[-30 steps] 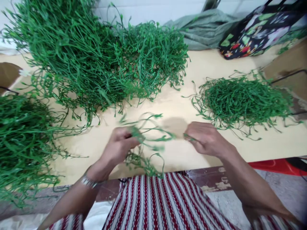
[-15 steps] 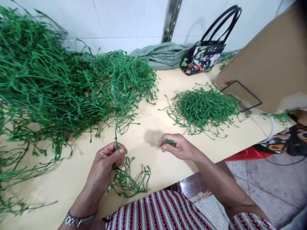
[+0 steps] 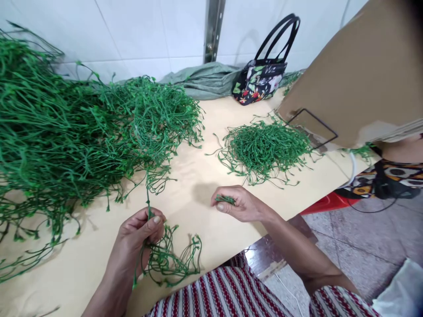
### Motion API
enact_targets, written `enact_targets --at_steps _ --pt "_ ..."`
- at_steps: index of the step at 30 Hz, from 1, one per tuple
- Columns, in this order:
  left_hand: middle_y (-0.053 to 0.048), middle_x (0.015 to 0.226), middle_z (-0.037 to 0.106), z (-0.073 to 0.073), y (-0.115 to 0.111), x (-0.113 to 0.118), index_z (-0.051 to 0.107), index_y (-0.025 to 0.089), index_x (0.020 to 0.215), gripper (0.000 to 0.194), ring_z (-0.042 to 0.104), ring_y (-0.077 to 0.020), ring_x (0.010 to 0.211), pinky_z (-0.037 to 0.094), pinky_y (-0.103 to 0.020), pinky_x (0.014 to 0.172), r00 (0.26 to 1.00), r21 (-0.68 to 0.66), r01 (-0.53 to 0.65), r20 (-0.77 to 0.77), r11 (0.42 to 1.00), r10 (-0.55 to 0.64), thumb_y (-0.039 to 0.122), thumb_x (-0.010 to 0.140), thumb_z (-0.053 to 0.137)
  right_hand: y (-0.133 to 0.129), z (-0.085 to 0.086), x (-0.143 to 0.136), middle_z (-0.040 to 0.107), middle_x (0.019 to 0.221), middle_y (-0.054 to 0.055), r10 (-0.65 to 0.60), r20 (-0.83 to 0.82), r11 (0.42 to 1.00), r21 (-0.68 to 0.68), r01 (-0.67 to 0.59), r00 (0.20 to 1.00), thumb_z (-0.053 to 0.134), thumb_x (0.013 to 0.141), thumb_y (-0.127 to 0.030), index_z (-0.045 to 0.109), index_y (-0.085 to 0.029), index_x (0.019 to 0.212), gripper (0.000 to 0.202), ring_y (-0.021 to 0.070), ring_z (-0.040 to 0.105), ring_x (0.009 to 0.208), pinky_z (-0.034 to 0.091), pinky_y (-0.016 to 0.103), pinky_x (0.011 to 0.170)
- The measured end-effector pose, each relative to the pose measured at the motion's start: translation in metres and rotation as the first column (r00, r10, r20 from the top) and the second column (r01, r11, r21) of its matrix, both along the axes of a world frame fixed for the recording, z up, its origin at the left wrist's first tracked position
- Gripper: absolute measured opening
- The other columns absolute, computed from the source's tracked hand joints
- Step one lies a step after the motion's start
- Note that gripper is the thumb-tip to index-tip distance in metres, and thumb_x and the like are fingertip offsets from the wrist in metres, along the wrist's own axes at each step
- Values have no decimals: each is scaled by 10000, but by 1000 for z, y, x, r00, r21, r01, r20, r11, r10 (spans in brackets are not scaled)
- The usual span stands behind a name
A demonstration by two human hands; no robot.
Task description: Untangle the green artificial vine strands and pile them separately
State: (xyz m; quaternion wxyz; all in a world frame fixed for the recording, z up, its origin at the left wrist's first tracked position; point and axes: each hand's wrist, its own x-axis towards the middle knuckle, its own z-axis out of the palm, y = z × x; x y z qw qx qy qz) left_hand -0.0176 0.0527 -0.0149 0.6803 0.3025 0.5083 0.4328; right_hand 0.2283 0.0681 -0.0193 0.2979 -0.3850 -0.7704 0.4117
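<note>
My left hand (image 3: 140, 233) pinches a thin, branching green stem (image 3: 148, 191) between thumb and forefinger; it looks like plastic. The stem's upper part stands above the thumb. More green stems (image 3: 173, 259) spread on the table beside and below this hand; whether they join the held one I cannot tell. My right hand (image 3: 243, 204) is curled around a small bunch of green stem pieces (image 3: 225, 200), their ends showing between thumb and fingers. Beyond the right hand lies a tangled smaller pile of stems (image 3: 267, 145).
A large heap of green stems (image 3: 72, 136) covers the table's left side. At the back are a grey-green cloth (image 3: 208, 79) and a floral handbag (image 3: 259, 81). A cardboard sheet (image 3: 350, 79) stands on the right, with part of another person (image 3: 393, 176) behind it.
My view has turned to the right, so the piles, bag and cardboard sit further left in the picture. Both hands keep nearly the same pose and grip.
</note>
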Motion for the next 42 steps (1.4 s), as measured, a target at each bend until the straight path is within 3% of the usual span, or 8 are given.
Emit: enact_targets --at_steps 5,9,13,22,27,30,34,42 --pt "41 459 409 8 4 -2 588 150 643 195 352 -60 450 278 -172 428 998 2 -8 -64 1000 8 295 621 716 27 20 33 580 744 40 -318 229 898 384 214 920 419 878 -277 570 -139 831 209 120 514 676 394 223 620" --pt "27 502 475 17 10 1 610 168 667 259 406 -77 484 327 -166 441 995 8 -34 -96 999 34 331 539 767 73 31 91 586 965 126 -810 343 563 680 469 475 411 868 -375 567 -147 1011 311 245 504 929 389 356 798" --pt "20 512 501 19 17 9 626 172 690 276 425 -87 490 354 -172 450 995 39 -20 -101 999 24 358 537 762 110 17 130 522 1188 157 -750 601 647 580 494 277 388 857 -488 486 -171 1216 489 315 440 1081 348 468 873" --pt "-14 690 585 28 29 32 636 146 720 156 499 -97 589 410 -190 522 1000 155 -4 18 988 1 230 607 703 101 43 139 551 1195 158 -675 674 726 537 429 299 448 813 -523 553 -158 1159 514 327 475 1107 338 491 902" --pt "-11 702 588 25 29 36 623 130 685 123 523 -92 583 434 -214 556 995 164 -7 103 986 -10 170 592 693 85 52 132 600 1076 187 -806 503 589 727 352 311 515 809 -433 619 -129 1050 402 365 519 1025 348 521 870" --pt "-1 700 589 22 28 35 614 127 663 132 526 -80 533 428 -213 530 993 127 -16 119 992 0 150 567 701 69 48 96 625 1009 150 -793 349 557 747 363 499 464 849 -345 630 -147 1010 305 313 551 971 397 470 848" --pt "10 718 592 18 25 37 614 131 657 121 529 -76 509 433 -222 526 992 142 -14 125 990 -4 136 572 700 40 43 19 653 878 75 -303 161 857 477 195 939 521 832 -298 640 -161 902 194 186 595 840 476 323 739" --pt "21 680 560 13 16 39 635 159 721 96 489 -73 592 390 -185 551 996 281 -34 92 959 8 172 650 699 18 18 -54 627 826 28 27 -42 999 23 -27 999 562 814 -235 592 -150 875 108 106 580 757 451 221 681"
